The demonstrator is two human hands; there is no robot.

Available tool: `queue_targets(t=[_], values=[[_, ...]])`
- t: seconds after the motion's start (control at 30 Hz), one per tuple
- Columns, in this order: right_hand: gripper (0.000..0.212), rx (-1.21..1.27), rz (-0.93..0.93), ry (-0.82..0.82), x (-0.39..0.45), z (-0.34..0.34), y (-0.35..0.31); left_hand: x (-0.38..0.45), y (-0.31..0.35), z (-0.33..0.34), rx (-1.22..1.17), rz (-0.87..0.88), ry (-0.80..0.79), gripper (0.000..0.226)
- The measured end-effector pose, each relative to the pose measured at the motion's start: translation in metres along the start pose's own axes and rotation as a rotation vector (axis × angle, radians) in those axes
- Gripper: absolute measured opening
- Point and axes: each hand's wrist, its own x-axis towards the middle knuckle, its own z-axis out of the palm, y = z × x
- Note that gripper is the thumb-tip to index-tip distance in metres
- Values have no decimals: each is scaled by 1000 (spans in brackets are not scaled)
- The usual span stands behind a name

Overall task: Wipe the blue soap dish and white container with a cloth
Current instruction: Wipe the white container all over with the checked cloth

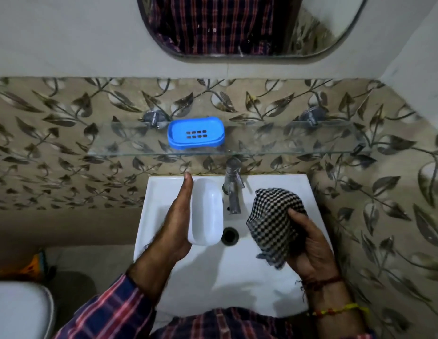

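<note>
Over the white sink [164, 192], the left hand [172, 223] grips the white container [207, 212] from its left side, the palm flat against the wall and the thumb stretched along its rim toward the wall tiles. The container is held on edge with its hollow side facing right, to the left of the tap [233, 189] and above the drain [229, 236]; the fingers behind it are hidden. The right hand [308, 245] is curled tight around a bunched black-and-white checked cloth [274, 221], which bulges out of the fist toward the tap, near the container but apart from it. Threads circle the right wrist. The blue soap dish [196, 135] sits upright, hollow side up, on the glass shelf [286, 148] above the sink, left of the tap and untouched by either hand. A mirror [237, 25] hangs above the shelf, reflecting a plaid shirt.
</note>
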Motion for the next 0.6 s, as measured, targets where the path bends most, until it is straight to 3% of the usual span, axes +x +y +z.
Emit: queue_targets(t=[0.07,0.17,0.23,0.3,0.4,0.47,0.53,0.6], values=[[78,60,50,-35,-1,7,0,-3,0,4,-10,-1,0,94],[60,158,94,-164,-7,26,3,-8,-6,7,-16,-25,3,99],[38,-7,63,-175,-12,40,6,-10,-10,8,-22,-35,-2,93],[27,-334,-100,-132,-13,51,9,-10,-13,10,-20,-38,-38,84],[33,-812,-345,-104,-16,67,17,-11,-16,16,-19,-30,-88,83],[33,-980,-464,-67,-16,77,29,-12,-18,19,-37,-9,-96,79],[29,-1112,-646,94,-12,85,45,-13,-21,22,-55,33,-86,73],[28,-1013,-670,152,-10,93,59,-15,-24,23,-59,73,-76,70]])
